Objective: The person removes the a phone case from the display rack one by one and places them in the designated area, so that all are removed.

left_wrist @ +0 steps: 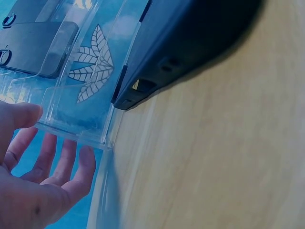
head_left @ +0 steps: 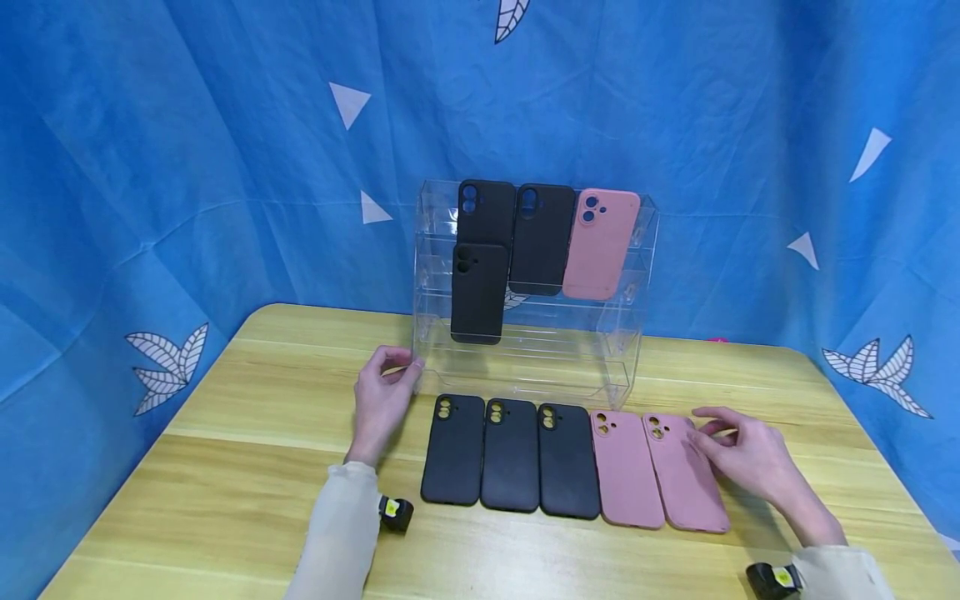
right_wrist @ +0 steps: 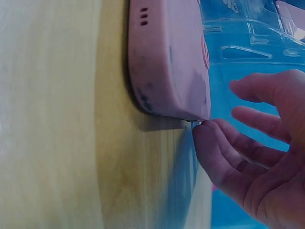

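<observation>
A clear tiered display rack (head_left: pixel 555 387) stands at the back of the table. My left hand (head_left: pixel 386 396) holds its left side edge, thumb (left_wrist: pixel 28 114) on the inner side and fingers (left_wrist: pixel 83 167) outside. In front lies a row of phone cases: three black ones (head_left: pixel 453 450) and two pink ones, the inner pink case (head_left: pixel 628 471) and the rightmost pink case (head_left: pixel 690 475). At the right edge of the rightmost case is my right hand (head_left: pixel 750 454), fingers loosely bent. In the right wrist view its fingertips (right_wrist: pixel 202 136) are by the case's edge, thumb apart.
On the rack stand three black cases, one (head_left: pixel 478 292) in front of another at left, a third (head_left: pixel 542 237) in the middle, and a pink case (head_left: pixel 602 242) at right. A blue patterned curtain (head_left: pixel 262 150) hangs behind the wooden table (head_left: pixel 247 400).
</observation>
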A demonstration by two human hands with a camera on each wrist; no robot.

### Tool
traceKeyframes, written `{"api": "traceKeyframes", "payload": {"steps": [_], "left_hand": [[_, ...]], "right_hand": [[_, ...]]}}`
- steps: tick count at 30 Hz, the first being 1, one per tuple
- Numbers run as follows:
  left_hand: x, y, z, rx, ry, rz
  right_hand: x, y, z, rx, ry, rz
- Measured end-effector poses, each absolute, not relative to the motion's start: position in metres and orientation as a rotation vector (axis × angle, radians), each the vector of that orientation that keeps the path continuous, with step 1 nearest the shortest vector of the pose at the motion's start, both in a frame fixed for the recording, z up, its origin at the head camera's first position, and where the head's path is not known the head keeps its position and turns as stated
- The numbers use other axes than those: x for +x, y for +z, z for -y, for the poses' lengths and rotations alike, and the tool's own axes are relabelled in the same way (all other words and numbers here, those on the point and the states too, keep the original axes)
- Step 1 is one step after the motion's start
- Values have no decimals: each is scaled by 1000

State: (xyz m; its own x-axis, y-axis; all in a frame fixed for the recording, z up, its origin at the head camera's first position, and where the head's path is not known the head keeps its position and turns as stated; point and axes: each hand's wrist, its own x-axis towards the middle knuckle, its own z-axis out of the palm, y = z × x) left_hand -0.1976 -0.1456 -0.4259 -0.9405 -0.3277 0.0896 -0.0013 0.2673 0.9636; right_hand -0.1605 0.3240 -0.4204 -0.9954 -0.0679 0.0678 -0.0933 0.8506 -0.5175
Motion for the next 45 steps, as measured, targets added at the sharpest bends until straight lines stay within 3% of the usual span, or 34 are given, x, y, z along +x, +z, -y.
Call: {"api": "traceKeyframes", "payload": {"steps": [16,45], "left_hand": [[-200,-429,147,290,-1718,2260],[-198,-428,146,311,-1738,2277]], "right_hand": [[-159,-405,-307,186,1177,2732],[-180,-370,-243,360,1302,2603]]}}
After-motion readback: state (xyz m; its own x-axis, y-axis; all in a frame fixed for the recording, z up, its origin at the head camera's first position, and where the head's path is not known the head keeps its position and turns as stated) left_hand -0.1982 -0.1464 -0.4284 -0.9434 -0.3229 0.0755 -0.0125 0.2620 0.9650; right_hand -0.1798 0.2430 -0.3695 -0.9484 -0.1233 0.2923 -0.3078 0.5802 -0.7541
